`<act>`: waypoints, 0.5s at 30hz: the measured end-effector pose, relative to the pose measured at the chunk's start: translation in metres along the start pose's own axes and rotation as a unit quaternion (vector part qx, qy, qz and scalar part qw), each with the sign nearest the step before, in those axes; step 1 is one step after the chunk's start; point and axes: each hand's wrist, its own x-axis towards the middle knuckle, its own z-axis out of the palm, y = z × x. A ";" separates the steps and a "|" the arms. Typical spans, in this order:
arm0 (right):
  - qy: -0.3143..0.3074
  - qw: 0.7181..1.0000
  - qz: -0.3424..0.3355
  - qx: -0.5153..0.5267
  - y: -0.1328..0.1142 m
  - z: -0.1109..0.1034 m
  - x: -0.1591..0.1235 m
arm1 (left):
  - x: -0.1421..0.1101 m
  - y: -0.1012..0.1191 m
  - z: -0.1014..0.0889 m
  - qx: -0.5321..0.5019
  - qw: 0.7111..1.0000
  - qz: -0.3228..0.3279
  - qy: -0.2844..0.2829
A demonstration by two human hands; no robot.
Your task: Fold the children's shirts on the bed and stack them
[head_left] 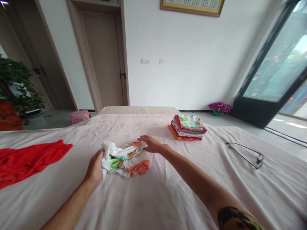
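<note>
A crumpled white cloth with orange and green flower print [124, 158] lies on the pale pink bed sheet [153, 198] in front of me. My left hand [95, 168] grips its left edge, fingers closed on the fabric. At the cloth's far right edge rests my right hand [152, 144], fingers stretched out flat and touching the fabric. A stack of folded colourful cloths [187, 127] sits further back on the right.
A red garment [28, 160] lies spread at the left of the bed. A dark clothes hanger [247, 154] rests on the right. Beyond the bed stand a pink stool [80, 116], a potted plant [16, 86], doors and a glass door.
</note>
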 end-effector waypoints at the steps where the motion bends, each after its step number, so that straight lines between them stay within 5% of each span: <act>1: 0.007 1.000 -0.018 0.012 0.001 0.007 0.008 | 0.000 0.001 0.001 -0.028 0.999 -0.019 0.003; 4: 0.060 0.996 -0.037 0.054 0.004 0.020 0.020 | -0.001 0.008 0.001 -0.076 0.994 -0.083 -0.009; 7: 0.152 0.975 -0.008 0.161 0.003 0.007 0.020 | -0.005 0.024 0.001 -0.074 0.992 -0.093 -0.049; 10: 0.222 0.917 0.036 0.328 -0.009 -0.033 0.010 | -0.009 0.049 0.005 -0.052 0.994 -0.072 -0.057; 15: 0.241 0.843 -0.004 0.480 -0.047 -0.128 -0.024 | 0.001 0.111 0.005 -0.104 0.994 -0.013 -0.012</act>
